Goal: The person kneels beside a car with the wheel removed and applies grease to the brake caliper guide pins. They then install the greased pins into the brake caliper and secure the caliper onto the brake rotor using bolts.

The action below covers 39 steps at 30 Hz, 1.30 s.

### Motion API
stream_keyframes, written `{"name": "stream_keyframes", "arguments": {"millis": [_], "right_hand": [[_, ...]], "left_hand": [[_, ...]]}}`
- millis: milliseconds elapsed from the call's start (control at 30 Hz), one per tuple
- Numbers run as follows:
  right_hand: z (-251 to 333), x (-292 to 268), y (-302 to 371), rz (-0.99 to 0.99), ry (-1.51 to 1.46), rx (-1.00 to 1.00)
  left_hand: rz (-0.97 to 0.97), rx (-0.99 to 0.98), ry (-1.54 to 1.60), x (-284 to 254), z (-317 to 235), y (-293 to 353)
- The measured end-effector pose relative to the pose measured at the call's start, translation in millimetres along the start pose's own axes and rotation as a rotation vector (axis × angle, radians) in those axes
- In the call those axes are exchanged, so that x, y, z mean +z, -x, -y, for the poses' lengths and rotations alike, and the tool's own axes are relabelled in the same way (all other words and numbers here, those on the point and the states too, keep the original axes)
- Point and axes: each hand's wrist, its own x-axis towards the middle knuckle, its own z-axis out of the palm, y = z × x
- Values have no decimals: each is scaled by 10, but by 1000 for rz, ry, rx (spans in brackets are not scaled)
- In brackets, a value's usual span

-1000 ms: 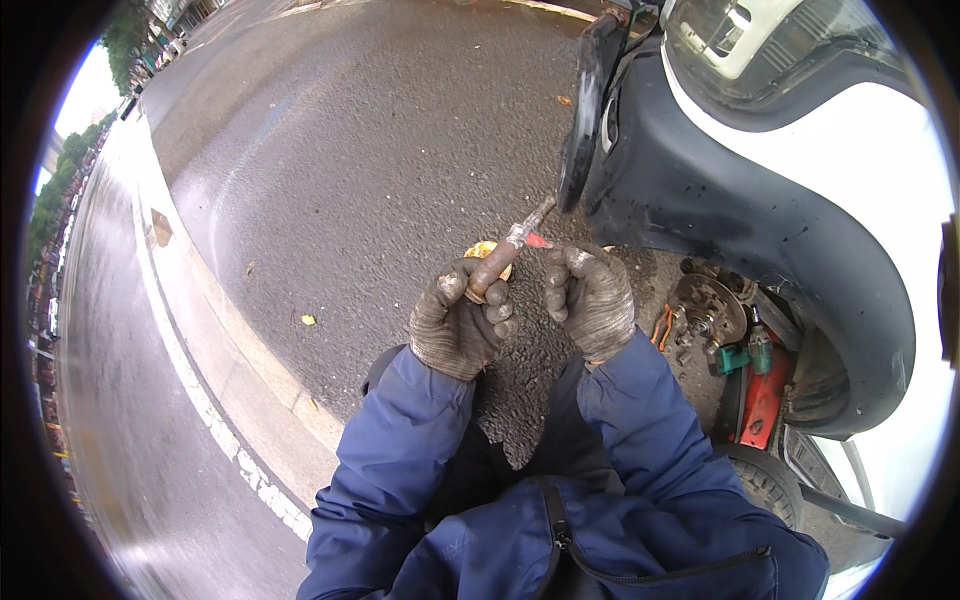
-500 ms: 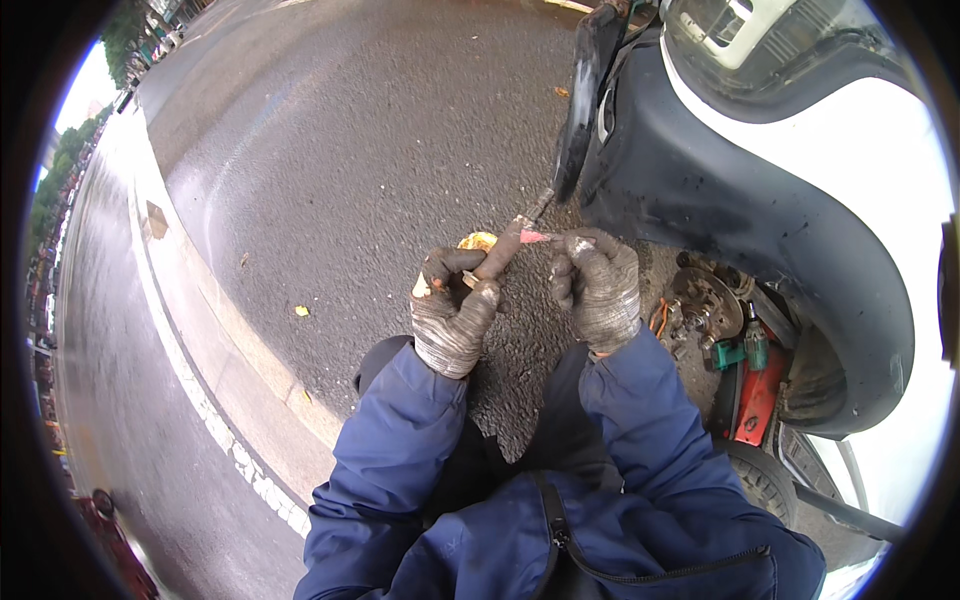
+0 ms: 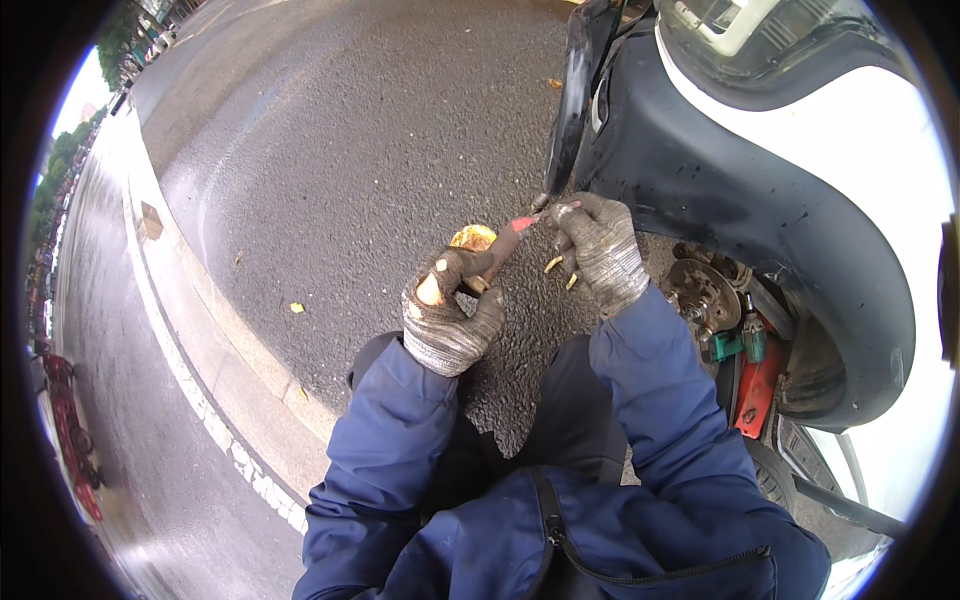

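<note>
My left hand (image 3: 448,315), in a worn grey glove with a torn fingertip, grips the brown handle of a small tool (image 3: 503,245) with a red tip. My right hand (image 3: 600,248), also gloved, pinches the red tip end of that tool with its fingers. Both hands hover over the asphalt just left of the bare wheel hub (image 3: 703,290) of a white vehicle. An open round tin with yellowish paste (image 3: 473,238) lies on the road just behind my left hand.
The white vehicle's dark wheel arch (image 3: 760,210) curves over the hub. A red jack part (image 3: 757,388) and a green fitting (image 3: 740,343) sit below the hub. A kerb (image 3: 215,320) and a painted white line run at left. Yellow leaves dot the asphalt.
Both hands have stayed on the tool; its tip has tilted from steeply up toward the wheel arch to a flatter angle, and my right fingers have moved onto the red tip.
</note>
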Motion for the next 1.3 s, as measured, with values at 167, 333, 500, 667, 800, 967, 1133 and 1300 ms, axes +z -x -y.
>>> {"name": "stream_keyframes", "arguments": {"millis": [167,333,500,667,800,967,1133,1300], "right_hand": [[26,2,-3,-17,-72,-7],[-52,28,88,-13,-165,3],[-202,115,118,-40,-323,2],[-331,232,118,-26,-386,50],[-419,345,120,-10,-510,11],[-474,467,152,-7,-550,8],[-469,536,198,-12,-534,46],[-469,559,218,-22,-448,37]], "left_hand": [[37,-8,-140,-73,2,-13],[-49,-56,-4,-83,35,1],[-89,-238,69,-117,26,19],[-170,-362,420,-114,-23,-55],[-188,-580,772,-168,-34,-64],[-118,-742,1225,-230,92,-86],[-50,-773,1401,-242,124,-79],[-8,-862,1495,-288,91,-76]]}}
